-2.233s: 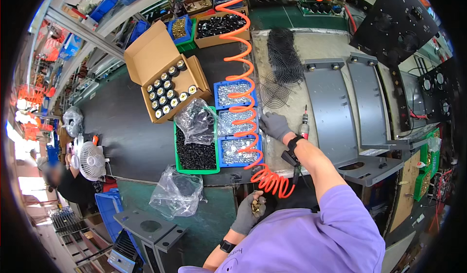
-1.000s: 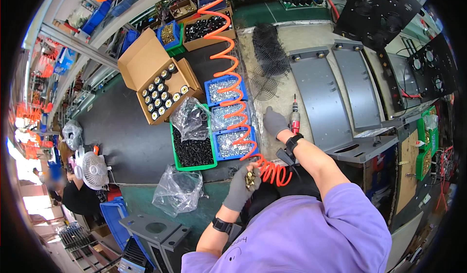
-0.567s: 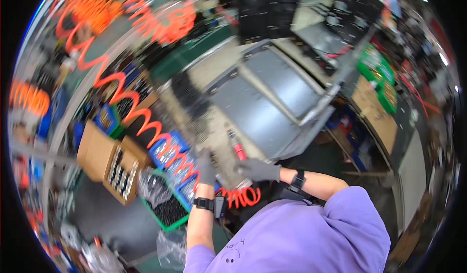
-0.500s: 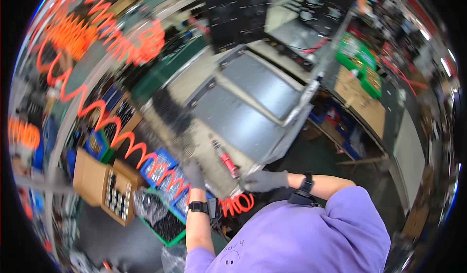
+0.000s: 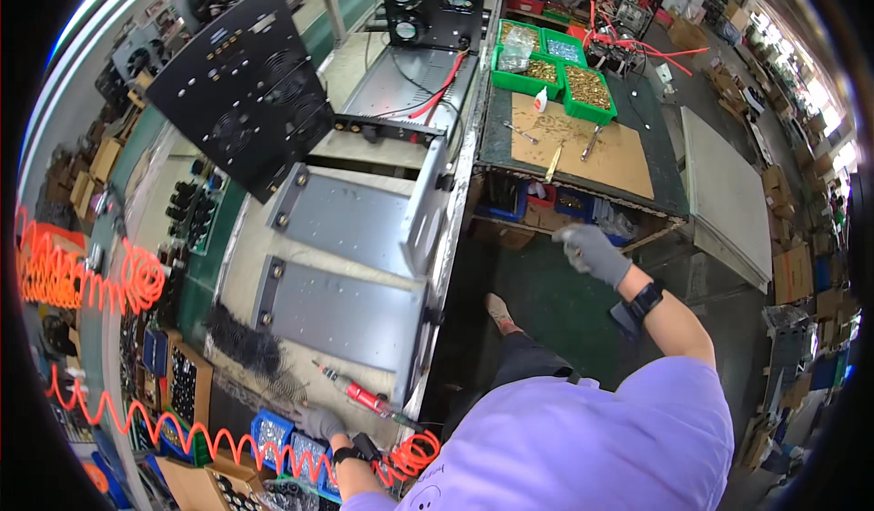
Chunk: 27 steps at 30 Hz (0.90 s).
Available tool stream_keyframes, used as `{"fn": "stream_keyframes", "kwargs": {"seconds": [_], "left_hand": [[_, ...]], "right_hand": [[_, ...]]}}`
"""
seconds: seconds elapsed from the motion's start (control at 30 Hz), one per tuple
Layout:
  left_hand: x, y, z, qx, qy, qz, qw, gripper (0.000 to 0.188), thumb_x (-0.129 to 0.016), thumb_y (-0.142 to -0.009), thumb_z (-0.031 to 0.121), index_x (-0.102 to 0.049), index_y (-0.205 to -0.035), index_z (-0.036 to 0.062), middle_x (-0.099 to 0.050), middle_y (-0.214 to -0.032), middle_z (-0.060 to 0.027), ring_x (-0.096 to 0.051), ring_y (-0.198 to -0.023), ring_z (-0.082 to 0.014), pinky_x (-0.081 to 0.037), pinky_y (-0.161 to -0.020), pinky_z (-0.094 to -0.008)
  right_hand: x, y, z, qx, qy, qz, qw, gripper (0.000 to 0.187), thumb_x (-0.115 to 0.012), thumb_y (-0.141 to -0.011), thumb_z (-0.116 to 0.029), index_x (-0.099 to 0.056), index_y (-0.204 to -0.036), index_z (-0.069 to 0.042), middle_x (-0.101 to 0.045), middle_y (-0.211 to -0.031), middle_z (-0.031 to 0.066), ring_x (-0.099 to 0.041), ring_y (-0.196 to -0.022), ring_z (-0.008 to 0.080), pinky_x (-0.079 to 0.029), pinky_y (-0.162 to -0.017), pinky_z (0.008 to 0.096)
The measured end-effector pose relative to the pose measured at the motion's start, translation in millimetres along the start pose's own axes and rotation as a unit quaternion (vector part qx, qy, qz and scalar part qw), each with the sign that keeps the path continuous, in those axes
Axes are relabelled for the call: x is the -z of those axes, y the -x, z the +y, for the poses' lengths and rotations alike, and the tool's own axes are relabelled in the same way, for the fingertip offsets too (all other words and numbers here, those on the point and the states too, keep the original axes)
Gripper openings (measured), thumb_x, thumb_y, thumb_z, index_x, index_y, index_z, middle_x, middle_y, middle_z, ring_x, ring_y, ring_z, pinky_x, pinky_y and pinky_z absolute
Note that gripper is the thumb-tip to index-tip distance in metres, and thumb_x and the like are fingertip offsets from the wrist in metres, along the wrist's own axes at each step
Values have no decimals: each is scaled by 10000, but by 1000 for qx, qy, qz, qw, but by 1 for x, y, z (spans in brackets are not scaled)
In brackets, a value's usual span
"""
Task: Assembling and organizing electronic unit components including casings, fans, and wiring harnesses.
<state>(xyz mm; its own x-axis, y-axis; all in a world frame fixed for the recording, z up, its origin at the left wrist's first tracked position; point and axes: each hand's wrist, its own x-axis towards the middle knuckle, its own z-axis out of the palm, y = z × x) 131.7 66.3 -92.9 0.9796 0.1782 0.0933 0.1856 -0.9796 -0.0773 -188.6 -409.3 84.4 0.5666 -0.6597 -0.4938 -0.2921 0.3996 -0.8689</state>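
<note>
My left hand (image 5: 317, 422), in a grey glove, is low at the bench's near edge, its fingers extended beside black wire fan guards (image 5: 288, 385); whether it touches one cannot be made out. To its right lies a red screwdriver (image 5: 366, 397) joined to a coiled orange hose (image 5: 410, 456). My right hand (image 5: 594, 252), also gloved, hangs over the floor with fingers loosely bent and apart, nothing visible in it. Two grey metal panels with raised edges, a near one (image 5: 341, 315) and a farther one (image 5: 350, 215), lie flat on the bench.
A black panel with fan openings (image 5: 241, 97) stands tilted beyond the grey panels. On the right-hand table (image 5: 669, 161), green bins (image 5: 587, 92) hold brass-coloured parts beside cardboard with tools. Blue bins (image 5: 271, 434) stand left of my left hand. A pale board (image 5: 724, 197) leans at the right.
The view has swung to the right. My right hand has left the screwdriver's end and moved out over the floor. My left hand remains near the fan guards.
</note>
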Motion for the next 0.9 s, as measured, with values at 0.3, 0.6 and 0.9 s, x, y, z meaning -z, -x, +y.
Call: {"fn": "stream_keyframes", "kwargs": {"seconds": [0.3, 0.6, 0.9], "left_hand": [[16, -6, -8, -58, 136, -106, 983, 227, -470, -701, 49, -553, -907, 4, -509, -966, -208, -485, -897, -377, -392, -770, -408], [28, -3, 8, -19, 69, -4, 997, 201, -499, -713, 19, -552, -903, -21, -513, -911, -215, -501, -803, -370, -399, -702, -407], [111, 56, 33, 172, 267, -71, 945, 212, -461, -795, 63, -506, -972, -44, -523, -1008, -212, -526, -820, -254, -417, -738, -339]], "right_hand": [[159, -193, -68, -12, -286, 96, 953, 196, -412, -837, -151, -481, -979, -34, -381, -594, -38, -276, -396, 33, -185, -298, 163], [213, -371, -142, 28, -388, 108, 915, 117, -434, -850, -167, -446, -888, -57, -394, -590, -34, -275, -395, 38, -188, -300, 165], [258, -467, -180, 138, 77, 191, 969, 612, -609, -657, -312, -296, -1065, 20, -374, -978, 141, -346, -843, 211, -308, -678, 258]]}}
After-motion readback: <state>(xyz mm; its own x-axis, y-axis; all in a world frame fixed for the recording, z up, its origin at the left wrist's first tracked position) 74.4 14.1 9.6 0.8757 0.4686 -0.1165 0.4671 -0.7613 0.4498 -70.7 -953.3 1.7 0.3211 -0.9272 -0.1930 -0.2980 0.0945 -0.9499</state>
